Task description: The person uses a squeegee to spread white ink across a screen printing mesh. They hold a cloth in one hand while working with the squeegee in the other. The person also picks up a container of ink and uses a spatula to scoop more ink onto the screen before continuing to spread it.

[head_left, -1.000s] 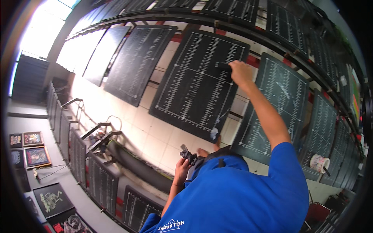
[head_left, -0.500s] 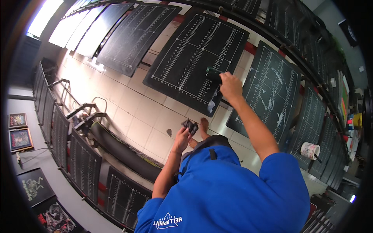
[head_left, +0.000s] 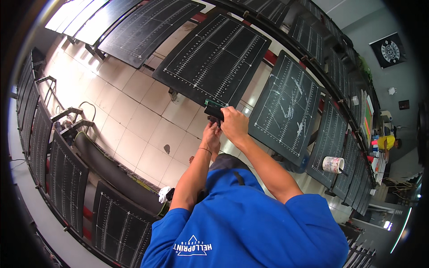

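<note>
Your right hand (head_left: 235, 123) is closed on a dark tool (head_left: 215, 112) with green edge, at the near edge of the black marked board (head_left: 213, 56); if it touches the board, I cannot tell. Your left hand (head_left: 212, 135), below the same edge, has its fingers closed on a dark crumpled piece (head_left: 215, 120), which is partly hidden.

Lettering (head_left: 193, 248) on blue shirt (head_left: 259, 223); scale marks (head_left: 223, 48) on black board (head_left: 212, 62); emblem (head_left: 390, 52) on banner (head_left: 377, 46).

right hand (head_left: 235, 123): dark tool (head_left: 214, 111) | left hand (head_left: 211, 133): dark scrap (head_left: 214, 120), adjacent
</note>
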The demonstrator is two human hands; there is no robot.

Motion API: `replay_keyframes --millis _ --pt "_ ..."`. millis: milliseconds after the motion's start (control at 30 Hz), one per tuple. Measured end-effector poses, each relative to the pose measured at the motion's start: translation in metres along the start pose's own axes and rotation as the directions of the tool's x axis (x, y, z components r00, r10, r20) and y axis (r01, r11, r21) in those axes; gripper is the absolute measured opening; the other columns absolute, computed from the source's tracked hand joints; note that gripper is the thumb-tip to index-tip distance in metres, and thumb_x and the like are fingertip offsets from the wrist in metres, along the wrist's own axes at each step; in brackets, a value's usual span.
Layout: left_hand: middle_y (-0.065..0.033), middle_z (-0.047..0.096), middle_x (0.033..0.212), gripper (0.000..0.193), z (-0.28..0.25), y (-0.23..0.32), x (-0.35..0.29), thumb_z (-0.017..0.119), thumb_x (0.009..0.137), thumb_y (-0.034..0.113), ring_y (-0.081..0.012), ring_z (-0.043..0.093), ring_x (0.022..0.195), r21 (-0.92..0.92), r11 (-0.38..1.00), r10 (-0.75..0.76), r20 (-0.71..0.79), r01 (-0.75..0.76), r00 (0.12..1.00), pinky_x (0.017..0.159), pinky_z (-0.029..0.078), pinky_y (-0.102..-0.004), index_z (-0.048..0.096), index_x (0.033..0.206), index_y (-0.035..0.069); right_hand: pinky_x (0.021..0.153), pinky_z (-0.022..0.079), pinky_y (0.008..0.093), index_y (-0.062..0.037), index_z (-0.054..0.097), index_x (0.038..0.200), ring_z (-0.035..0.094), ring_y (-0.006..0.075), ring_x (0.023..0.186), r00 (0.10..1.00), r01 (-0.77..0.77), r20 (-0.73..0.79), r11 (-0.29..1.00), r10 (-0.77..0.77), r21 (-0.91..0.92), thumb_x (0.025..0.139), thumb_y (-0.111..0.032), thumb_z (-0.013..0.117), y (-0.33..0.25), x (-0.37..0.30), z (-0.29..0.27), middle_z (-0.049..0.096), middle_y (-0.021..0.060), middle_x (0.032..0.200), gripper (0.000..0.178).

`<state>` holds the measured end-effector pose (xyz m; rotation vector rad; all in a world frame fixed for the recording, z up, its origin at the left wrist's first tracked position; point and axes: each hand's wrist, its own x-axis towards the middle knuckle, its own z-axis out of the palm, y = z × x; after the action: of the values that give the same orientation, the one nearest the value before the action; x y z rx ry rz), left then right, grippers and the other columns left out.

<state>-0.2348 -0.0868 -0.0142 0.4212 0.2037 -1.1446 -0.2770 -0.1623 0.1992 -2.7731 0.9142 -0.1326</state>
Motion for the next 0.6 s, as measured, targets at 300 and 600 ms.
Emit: replay_keyframes --millis 300,600 --pt "-0.0061 0.057 0.113 0.028 0.016 0.002 -0.012 0.048 0.103 0.008 -0.0173 0.055 0.096 0.131 0.99 -0.026 -0.131 0.044 0.991 0.1 0.048 -0.0394 0.048 0.131 0.003 0.073 0.056 0.0436 0.0038 0.069 0.1 0.072 0.0355 0.083 0.95 -0.265 0.249 0.908 0.188 0.326 0.067 -0.024 0.067 0.069 0.055 -0.026 0.072 0.0225 0.089 0.043" --pt "-0.0082 0.059 0.124 0.029 0.011 0.005 -0.019 0.048 0.103 0.007 -0.022 0.058 0.111 0.268 0.962 -0.023 -0.142 0.061 0.99 0.103 0.047 -0.0387 0.05 0.131 0.004 0.067 0.057 0.0345 0.0063 0.065 0.101 0.069 0.0231 0.072 0.766 -0.559 0.554 -0.088 0.325 0.825 0.072 -0.005 0.072 0.198 0.045 -0.08 0.07 0.0145 0.092 0.032"
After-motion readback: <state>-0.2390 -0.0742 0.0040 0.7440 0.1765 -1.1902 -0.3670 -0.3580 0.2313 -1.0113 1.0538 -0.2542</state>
